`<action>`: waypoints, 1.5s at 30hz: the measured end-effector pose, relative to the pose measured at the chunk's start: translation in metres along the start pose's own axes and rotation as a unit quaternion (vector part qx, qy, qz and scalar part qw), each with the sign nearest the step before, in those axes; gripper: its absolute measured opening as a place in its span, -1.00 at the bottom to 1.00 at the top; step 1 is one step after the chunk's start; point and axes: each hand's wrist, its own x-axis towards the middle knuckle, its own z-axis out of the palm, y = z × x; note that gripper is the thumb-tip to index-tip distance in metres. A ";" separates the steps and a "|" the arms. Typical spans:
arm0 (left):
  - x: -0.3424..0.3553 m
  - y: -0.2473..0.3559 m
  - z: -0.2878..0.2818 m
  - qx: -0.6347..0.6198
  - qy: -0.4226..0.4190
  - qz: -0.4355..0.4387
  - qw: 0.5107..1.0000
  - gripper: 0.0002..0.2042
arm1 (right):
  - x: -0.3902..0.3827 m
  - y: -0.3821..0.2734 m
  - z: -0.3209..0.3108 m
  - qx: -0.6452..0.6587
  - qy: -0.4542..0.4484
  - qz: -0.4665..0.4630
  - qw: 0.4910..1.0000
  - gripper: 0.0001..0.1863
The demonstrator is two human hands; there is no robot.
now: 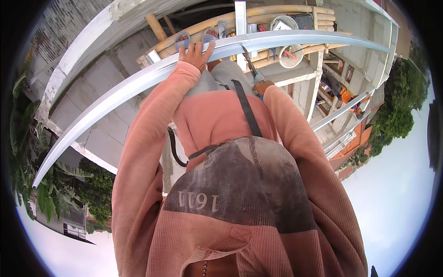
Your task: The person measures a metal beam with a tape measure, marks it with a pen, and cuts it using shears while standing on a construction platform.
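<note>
A long silver metal channel (115,101) lies crosswise over my grey-clad legs and curves across the fisheye view. My left hand (196,56) grips its upper edge, fingers draped over it and somewhat apart, near my feet in pale sandals. My right hand (262,87) holds a cutting tool (251,65) by its cyan handle. The tool's dark jaw or blade meets the channel's lower edge, right of my left hand; its exact shape is hard to make out.
Bamboo poles (161,44) and concrete ledges (69,87) lie around me. Two white buckets (296,60) hold tools on the poles at the upper right. A co-worker in orange (348,96) is lower down at the right, beside more metal lengths (337,115). Trees (392,120) stand beyond.
</note>
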 end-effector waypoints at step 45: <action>0.017 -0.001 -0.028 0.002 -0.090 0.002 0.996 0.10 | -0.141 0.008 -0.032 0.549 -0.233 -0.006 0.803 -0.60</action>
